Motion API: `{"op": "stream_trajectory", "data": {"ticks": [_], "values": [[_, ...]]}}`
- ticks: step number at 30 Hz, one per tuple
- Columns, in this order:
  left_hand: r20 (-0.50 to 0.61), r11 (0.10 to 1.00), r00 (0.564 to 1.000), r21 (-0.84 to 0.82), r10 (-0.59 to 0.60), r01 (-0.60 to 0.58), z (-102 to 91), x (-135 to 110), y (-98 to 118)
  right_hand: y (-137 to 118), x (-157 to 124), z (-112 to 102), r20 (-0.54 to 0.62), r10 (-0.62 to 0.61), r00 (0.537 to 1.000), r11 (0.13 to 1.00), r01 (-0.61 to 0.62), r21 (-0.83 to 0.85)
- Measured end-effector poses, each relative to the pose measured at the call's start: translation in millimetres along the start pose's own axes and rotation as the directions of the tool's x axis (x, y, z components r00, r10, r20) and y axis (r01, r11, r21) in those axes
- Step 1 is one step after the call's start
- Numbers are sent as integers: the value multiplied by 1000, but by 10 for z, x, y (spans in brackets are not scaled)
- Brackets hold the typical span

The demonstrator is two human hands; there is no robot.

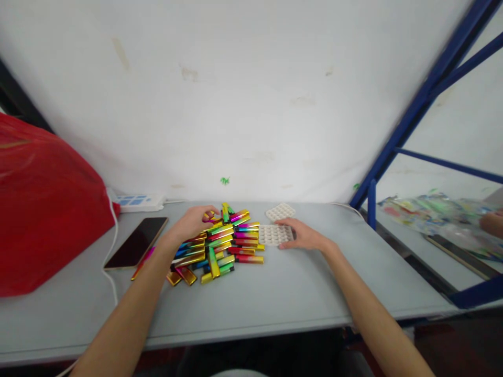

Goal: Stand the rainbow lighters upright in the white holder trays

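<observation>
A pile of shiny, slim, flat sticks (220, 242) lies on the grey table, in gold, green, red, blue and magenta; their exact kind is too small to tell. My left hand (190, 226) rests over the far left side of the pile, its fingers bent, thumb and fingertips apart with sticks showing between them. Just right of the pile, my right hand (302, 235) grips the right end of a white tray with rows of bumps (271, 235), fingers at its far edge and thumb at its near edge. The tray's left edge meets the stick ends.
A second white bumpy tray (280, 211) lies behind the first. To the left are a dark phone (137, 243), a white cable (115, 243), a power strip (141, 202) and a red bag (51, 209). Blue metal framing (412, 112) stands right; beyond it another person's hand (492, 224) appears near plastic packets (436, 212).
</observation>
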State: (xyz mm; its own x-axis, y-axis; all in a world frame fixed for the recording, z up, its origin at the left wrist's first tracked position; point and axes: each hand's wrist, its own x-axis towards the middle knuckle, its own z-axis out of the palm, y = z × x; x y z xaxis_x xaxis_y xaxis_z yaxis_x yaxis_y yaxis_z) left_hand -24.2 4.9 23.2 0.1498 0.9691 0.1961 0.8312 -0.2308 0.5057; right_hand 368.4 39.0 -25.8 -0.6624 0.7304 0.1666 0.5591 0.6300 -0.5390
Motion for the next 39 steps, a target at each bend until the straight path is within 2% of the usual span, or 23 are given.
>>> {"op": "stream_trajectory", "data": {"ticks": [4,7,9,11,13,15,18,23,25,27,31,33,36,39], "values": [[-21,984,998,-167,-59,54,-20,8,-26,88,-1,18,21,-9,1000,997,7,72],[-161,948,982,-317,-95,39,-66,8,66,112,-71,-1,17,-3,1000,993,1,119],[-265,892,955,-452,-137,3,-82,4,173,112,-117,-15,-10,-4,1000,992,5,126],[-308,797,927,-604,-214,-17,-58,0,296,107,-143,-22,-37,5,999,993,-1,115],[-263,656,919,-754,-293,-6,17,-4,418,98,-149,-20,-52,21,998,994,-16,105],[-157,487,935,-873,-317,18,134,-9,531,79,-145,-13,-52,26,998,994,-20,106],[-11,273,971,-960,-237,56,334,-30,689,32,-147,-8,-76,18,997,993,-8,118],[140,80,989,-987,-35,143,545,-149,936,-25,-191,-53,-131,14,991,990,4,138],[186,89,981,-979,45,182,577,-204,1002,-25,-208,-85,-160,26,987,989,-2,149],[222,155,973,-966,67,209,599,-237,1035,-18,-218,-115,-192,41,981,988,-12,154],[266,263,964,-928,-30,264,644,-232,1034,-16,-226,-140,-216,66,974,989,-35,146],[327,263,943,-906,-59,331,655,-214,1029,-20,-225,-134,-216,78,973,988,-45,151],[413,207,910,-889,-22,408,641,-201,1043,-17,-225,-117,-198,83,977,984,-49,170],[399,183,916,-904,34,387,612,-210,1070,-5,-231,-118,-175,75,982,980,-39,197]]}}
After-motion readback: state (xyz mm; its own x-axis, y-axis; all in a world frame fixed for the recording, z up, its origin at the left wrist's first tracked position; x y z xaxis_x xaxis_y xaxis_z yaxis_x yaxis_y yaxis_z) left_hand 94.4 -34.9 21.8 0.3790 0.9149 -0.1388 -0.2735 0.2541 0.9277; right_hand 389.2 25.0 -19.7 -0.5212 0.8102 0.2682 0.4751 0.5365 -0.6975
